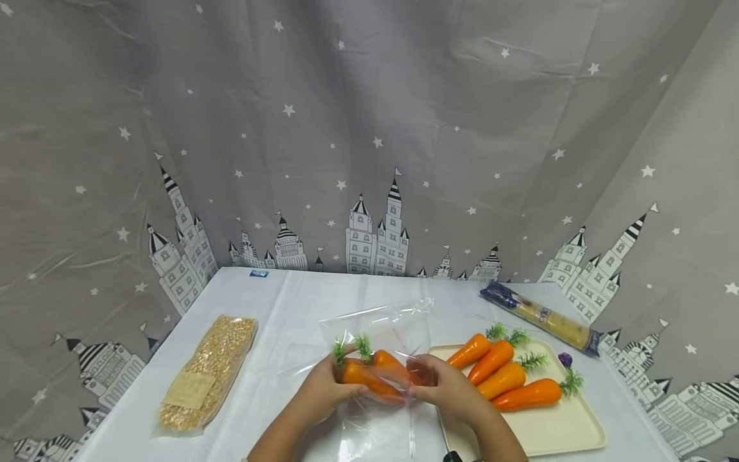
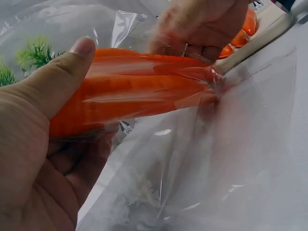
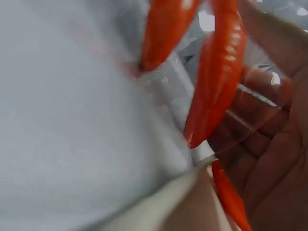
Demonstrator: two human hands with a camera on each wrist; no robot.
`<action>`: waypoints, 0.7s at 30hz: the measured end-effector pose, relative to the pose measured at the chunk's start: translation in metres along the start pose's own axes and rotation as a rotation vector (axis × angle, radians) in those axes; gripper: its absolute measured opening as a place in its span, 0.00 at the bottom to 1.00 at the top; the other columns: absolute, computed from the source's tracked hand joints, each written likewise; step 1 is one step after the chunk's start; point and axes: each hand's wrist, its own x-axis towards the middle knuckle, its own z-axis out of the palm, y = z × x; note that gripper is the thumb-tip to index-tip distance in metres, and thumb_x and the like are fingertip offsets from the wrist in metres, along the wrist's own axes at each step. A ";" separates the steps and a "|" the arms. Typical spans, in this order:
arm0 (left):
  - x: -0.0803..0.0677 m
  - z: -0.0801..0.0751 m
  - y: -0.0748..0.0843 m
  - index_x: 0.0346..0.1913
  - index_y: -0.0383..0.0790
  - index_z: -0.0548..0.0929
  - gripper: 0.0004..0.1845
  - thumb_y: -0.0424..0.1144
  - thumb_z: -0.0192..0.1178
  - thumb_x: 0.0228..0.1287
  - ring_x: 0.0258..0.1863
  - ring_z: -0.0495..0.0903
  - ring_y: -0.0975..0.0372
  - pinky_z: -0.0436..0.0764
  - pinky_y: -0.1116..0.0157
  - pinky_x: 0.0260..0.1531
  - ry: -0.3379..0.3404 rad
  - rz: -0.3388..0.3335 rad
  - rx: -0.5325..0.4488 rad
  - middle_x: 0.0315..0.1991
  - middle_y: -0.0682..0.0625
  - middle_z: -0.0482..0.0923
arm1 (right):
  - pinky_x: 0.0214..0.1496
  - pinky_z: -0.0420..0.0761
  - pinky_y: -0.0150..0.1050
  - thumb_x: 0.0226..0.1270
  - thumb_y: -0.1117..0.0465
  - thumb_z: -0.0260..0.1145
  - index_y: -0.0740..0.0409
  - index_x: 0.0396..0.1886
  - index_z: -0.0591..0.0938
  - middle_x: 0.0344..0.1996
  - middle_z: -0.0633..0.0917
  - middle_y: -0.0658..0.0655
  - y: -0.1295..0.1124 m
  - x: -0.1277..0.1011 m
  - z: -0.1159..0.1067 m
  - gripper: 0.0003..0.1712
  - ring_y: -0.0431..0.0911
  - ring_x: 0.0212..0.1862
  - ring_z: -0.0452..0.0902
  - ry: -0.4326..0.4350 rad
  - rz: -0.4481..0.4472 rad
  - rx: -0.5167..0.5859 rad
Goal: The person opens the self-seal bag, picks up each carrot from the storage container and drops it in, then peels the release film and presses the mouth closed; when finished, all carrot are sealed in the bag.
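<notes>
Two orange carrots [image 1: 369, 380] with green tops lie side by side in my left hand [image 1: 328, 389]. In the left wrist view, its thumb is over the carrots [image 2: 139, 86] and its fingers are beneath. Clear plastic film of a bag [image 1: 383, 330] covers their narrow ends; how far in they sit is hard to tell. My right hand [image 1: 449, 389] holds the bag by the carrot tips. The right wrist view shows film across the curled fingers of that hand [image 3: 269, 144], beside a carrot [image 3: 219, 72].
To the right, a cream tray [image 1: 557, 439] bears several carrots [image 1: 502, 380]. Behind it lie a long pasta-like pack [image 1: 543, 317] and a small purple object [image 1: 565, 360]. A bag of yellowish grains [image 1: 210, 372] lies left. A small blue packet [image 1: 258, 273] is at the back edge.
</notes>
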 end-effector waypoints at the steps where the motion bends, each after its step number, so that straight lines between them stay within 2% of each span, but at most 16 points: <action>1: 0.000 0.000 0.000 0.75 0.46 0.73 0.50 0.56 0.81 0.49 0.59 0.84 0.50 0.78 0.44 0.66 0.012 -0.011 0.007 0.64 0.40 0.82 | 0.66 0.81 0.52 0.66 0.48 0.77 0.57 0.68 0.79 0.62 0.85 0.58 0.003 0.001 0.002 0.35 0.54 0.63 0.82 0.006 0.005 -0.036; 2: 0.001 0.000 0.000 0.76 0.47 0.73 0.50 0.57 0.81 0.48 0.61 0.83 0.49 0.76 0.43 0.67 0.028 -0.019 0.017 0.65 0.40 0.81 | 0.64 0.82 0.50 0.66 0.48 0.76 0.56 0.65 0.81 0.59 0.87 0.56 0.005 0.001 0.004 0.32 0.51 0.60 0.83 0.014 0.011 -0.063; 5: 0.001 0.001 -0.001 0.75 0.49 0.74 0.50 0.60 0.79 0.47 0.59 0.84 0.52 0.79 0.45 0.64 0.058 -0.030 0.031 0.62 0.42 0.84 | 0.56 0.85 0.41 0.66 0.47 0.76 0.51 0.61 0.84 0.52 0.89 0.50 0.008 0.001 0.007 0.26 0.46 0.53 0.84 0.041 0.032 -0.109; 9: 0.003 0.004 -0.005 0.72 0.40 0.76 0.45 0.58 0.76 0.54 0.52 0.87 0.55 0.85 0.54 0.56 0.066 -0.024 -0.009 0.54 0.43 0.88 | 0.49 0.85 0.34 0.68 0.50 0.76 0.52 0.60 0.84 0.50 0.90 0.52 0.006 -0.001 0.010 0.24 0.47 0.52 0.85 0.044 0.041 -0.042; 12: 0.004 0.004 -0.007 0.71 0.30 0.74 0.43 0.55 0.74 0.62 0.53 0.89 0.51 0.87 0.60 0.52 0.058 -0.025 -0.093 0.55 0.37 0.87 | 0.45 0.85 0.34 0.69 0.52 0.75 0.57 0.61 0.83 0.49 0.89 0.54 0.002 -0.001 0.012 0.25 0.46 0.49 0.85 0.043 0.037 0.033; 17: 0.005 0.007 -0.007 0.71 0.26 0.72 0.40 0.52 0.71 0.67 0.55 0.88 0.50 0.87 0.66 0.50 0.064 -0.038 -0.223 0.59 0.35 0.84 | 0.34 0.84 0.35 0.69 0.53 0.75 0.62 0.63 0.80 0.45 0.88 0.58 -0.008 -0.002 0.019 0.28 0.46 0.37 0.84 0.039 0.042 0.159; 19: 0.005 0.008 -0.005 0.72 0.25 0.71 0.39 0.50 0.70 0.69 0.54 0.88 0.52 0.87 0.67 0.48 0.071 -0.050 -0.283 0.60 0.35 0.84 | 0.36 0.85 0.36 0.69 0.53 0.75 0.62 0.63 0.81 0.46 0.89 0.60 -0.011 -0.002 0.024 0.28 0.47 0.38 0.85 0.043 0.047 0.197; 21: 0.004 0.009 -0.003 0.72 0.24 0.69 0.38 0.47 0.69 0.71 0.50 0.89 0.54 0.88 0.69 0.45 0.078 -0.071 -0.350 0.59 0.35 0.85 | 0.41 0.87 0.37 0.68 0.52 0.76 0.60 0.62 0.81 0.49 0.90 0.61 -0.014 -0.001 0.030 0.28 0.49 0.43 0.88 0.057 0.059 0.215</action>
